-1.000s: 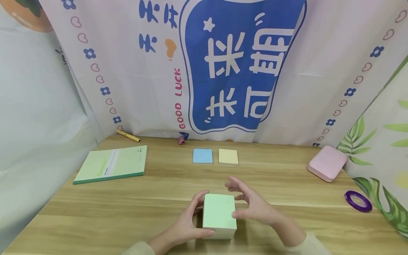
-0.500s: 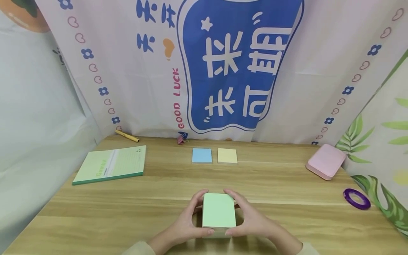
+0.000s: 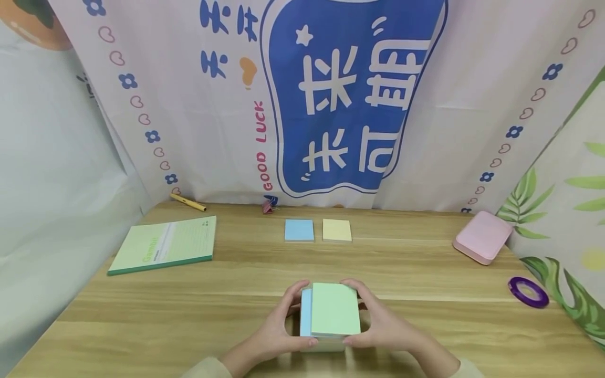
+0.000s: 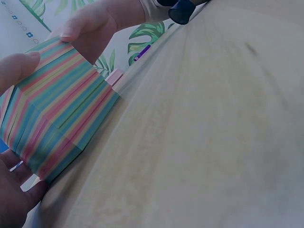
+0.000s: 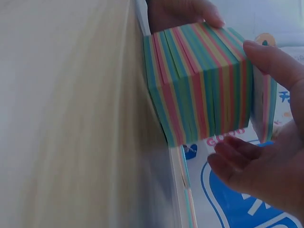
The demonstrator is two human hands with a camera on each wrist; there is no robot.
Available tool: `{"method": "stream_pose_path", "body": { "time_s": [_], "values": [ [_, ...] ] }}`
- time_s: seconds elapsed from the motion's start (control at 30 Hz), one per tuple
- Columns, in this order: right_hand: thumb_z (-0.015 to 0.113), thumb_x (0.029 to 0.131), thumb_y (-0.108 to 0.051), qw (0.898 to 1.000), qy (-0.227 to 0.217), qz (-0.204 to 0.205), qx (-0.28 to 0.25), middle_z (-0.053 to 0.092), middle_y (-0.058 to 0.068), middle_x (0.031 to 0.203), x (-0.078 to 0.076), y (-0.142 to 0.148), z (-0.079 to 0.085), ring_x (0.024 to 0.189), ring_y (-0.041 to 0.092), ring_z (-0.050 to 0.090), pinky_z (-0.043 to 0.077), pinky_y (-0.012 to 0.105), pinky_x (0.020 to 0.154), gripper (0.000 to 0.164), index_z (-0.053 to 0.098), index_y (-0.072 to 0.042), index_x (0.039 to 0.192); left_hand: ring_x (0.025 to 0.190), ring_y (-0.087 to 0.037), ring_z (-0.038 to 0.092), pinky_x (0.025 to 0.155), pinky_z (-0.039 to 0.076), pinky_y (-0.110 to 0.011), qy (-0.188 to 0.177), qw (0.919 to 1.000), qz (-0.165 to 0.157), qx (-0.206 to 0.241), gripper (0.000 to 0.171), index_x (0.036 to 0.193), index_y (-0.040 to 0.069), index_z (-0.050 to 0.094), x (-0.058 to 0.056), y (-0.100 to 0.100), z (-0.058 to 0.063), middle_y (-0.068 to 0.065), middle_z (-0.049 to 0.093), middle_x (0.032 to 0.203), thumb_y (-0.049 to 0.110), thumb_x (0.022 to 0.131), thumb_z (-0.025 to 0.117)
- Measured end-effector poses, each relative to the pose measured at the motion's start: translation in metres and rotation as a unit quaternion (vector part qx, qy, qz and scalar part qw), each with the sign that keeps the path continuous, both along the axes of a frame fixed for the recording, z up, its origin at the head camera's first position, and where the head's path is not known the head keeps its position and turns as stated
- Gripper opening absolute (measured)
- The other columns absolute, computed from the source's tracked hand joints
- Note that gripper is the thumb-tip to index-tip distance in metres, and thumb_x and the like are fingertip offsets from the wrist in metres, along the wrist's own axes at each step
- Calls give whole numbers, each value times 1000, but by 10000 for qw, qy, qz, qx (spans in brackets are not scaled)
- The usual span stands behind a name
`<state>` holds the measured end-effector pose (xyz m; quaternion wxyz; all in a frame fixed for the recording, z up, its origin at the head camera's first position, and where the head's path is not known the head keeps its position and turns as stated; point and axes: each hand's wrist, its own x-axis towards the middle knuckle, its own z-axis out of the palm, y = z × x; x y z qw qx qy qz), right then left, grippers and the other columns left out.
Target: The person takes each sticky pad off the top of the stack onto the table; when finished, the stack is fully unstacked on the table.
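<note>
A thick stack of sticky notes (image 3: 306, 314) stands on the table in front of me, its sides striped pink, yellow, green and blue in both wrist views. My left hand (image 3: 276, 328) grips its left side, thumb at the near edge and fingers behind. On top, a thin green-faced sticky note pad (image 3: 335, 308) sits shifted to the right, baring a blue strip of the stack. My right hand (image 3: 385, 326) holds this pad by its near and far edges. In the right wrist view the pad (image 5: 265, 107) shows a narrow gap from the stack (image 5: 199, 88).
Behind lie a blue sticky note pad (image 3: 299, 230) and a yellow one (image 3: 337, 230), with a binder clip (image 3: 269, 205) beyond. A green notebook (image 3: 165, 245) and yellow pen (image 3: 188, 202) are left. A pink case (image 3: 483, 237) and purple tape roll (image 3: 528, 292) lie right.
My right hand came in to the stack's right side and took hold of the top. The green top pad has since slid right, uncovering blue; the left hand has stayed put.
</note>
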<state>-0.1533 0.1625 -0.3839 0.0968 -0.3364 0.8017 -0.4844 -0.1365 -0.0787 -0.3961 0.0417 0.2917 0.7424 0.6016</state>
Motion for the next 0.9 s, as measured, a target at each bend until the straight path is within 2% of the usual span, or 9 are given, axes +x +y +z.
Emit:
{"method": "stream_pose_path", "body": {
  "time_s": [0.13,0.23,0.4,0.67,0.9],
  "values": [
    [72,69,-12,9981,-138,293,-526,35,14,118,-2,10,0,98,25,42,41,32,81,84,17,-12,133,105,-23,41,88,31,-48,64,9999,78,-37,84,133,8,22,1,-1,0,-9,43,115,11,66,73],
    [69,71,-3,9931,-418,576,-932,36,19,116,-4,15,0,99,26,43,41,33,82,82,14,-8,133,105,-24,40,88,31,-49,23,9999,93,-70,84,133,8,22,1,-1,0,-9,43,115,11,66,73],
    [66,73,0,9886,-655,808,-1092,34,24,115,-6,17,3,101,27,43,41,33,83,81,10,-5,133,106,-23,40,89,29,-49,-188,9997,101,-143,83,132,10,22,2,-1,2,-8,43,115,12,67,73],
    [71,69,-6,9937,-542,444,-870,36,21,114,-6,14,6,96,26,43,41,28,82,81,17,-3,130,105,-24,40,89,29,-49,-267,9994,110,-178,83,132,9,23,2,1,5,-7,42,115,12,66,73],
    [69,69,2,9885,-417,596,-1329,36,26,114,-10,9,8,99,25,45,42,32,81,81,16,5,130,106,-24,40,90,29,-48,-245,9995,127,-170,83,132,10,23,1,1,5,-7,43,116,12,65,73]
  ]
}}
